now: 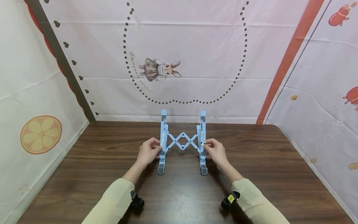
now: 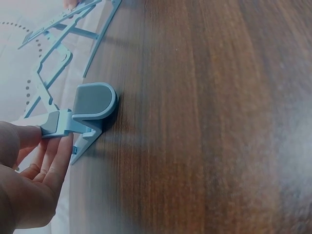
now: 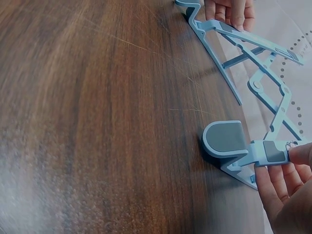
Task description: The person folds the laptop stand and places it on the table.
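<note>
A light blue folding laptop stand (image 1: 183,134) stands spread on the wooden table, its two side arms joined by crossed links. Grey pads cover the hooked front ends, such as the front lip (image 2: 93,100) in the left wrist view and the matching lip (image 3: 225,137) in the right wrist view. My left hand (image 1: 149,151) pinches the left side arm between thumb and fingers. On the other side, my right hand (image 1: 217,153) pinches the right side arm, thumb on top and fingers underneath. The fingers' undersides are partly hidden in the head view.
The brown wooden table (image 1: 181,193) reaches back to a white printed cloth (image 1: 190,62) hanging behind it. Similar cloth hangs at both sides. A black wrist camera (image 1: 137,200) sits at the left sleeve, and another wrist camera (image 1: 230,200) at the right sleeve.
</note>
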{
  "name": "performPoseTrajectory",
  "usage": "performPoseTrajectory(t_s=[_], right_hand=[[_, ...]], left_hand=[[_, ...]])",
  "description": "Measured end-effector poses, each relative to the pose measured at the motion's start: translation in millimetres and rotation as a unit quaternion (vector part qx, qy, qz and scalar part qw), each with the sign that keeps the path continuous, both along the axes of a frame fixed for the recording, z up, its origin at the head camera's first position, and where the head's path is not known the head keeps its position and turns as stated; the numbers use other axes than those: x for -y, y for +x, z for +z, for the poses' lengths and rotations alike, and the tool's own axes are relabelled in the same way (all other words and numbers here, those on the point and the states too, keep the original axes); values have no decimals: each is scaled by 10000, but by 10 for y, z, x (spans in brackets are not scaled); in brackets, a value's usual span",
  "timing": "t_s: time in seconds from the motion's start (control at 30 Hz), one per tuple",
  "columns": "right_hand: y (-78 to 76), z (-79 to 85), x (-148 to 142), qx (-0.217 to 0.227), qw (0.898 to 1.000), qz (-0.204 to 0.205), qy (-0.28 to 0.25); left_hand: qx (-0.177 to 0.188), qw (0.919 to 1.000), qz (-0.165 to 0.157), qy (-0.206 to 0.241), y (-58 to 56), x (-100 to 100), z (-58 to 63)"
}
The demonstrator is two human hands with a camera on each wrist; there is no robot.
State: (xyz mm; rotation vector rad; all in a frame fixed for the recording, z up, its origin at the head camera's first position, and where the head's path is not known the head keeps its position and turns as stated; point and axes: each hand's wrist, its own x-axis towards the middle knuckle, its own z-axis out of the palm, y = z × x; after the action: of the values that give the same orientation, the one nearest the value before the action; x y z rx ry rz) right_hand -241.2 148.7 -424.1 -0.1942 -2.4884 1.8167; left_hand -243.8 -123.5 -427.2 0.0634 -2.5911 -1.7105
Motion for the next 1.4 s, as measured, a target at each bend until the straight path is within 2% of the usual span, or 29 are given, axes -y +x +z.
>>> performPoseTrajectory(t_s=[0.33, 1.23, 1.4], right_hand=[[21, 12, 14, -66, 10000, -16, -33], [12, 5, 29, -95, 9999, -57, -21], [9, 12, 34, -88, 9999, -84, -30]], left_hand=[[-23, 10000, -31, 46, -10, -10, -11], [-232, 9996, 3, -173, -18, -42, -24], [-176, 9997, 16, -171, -27, -50, -22]])
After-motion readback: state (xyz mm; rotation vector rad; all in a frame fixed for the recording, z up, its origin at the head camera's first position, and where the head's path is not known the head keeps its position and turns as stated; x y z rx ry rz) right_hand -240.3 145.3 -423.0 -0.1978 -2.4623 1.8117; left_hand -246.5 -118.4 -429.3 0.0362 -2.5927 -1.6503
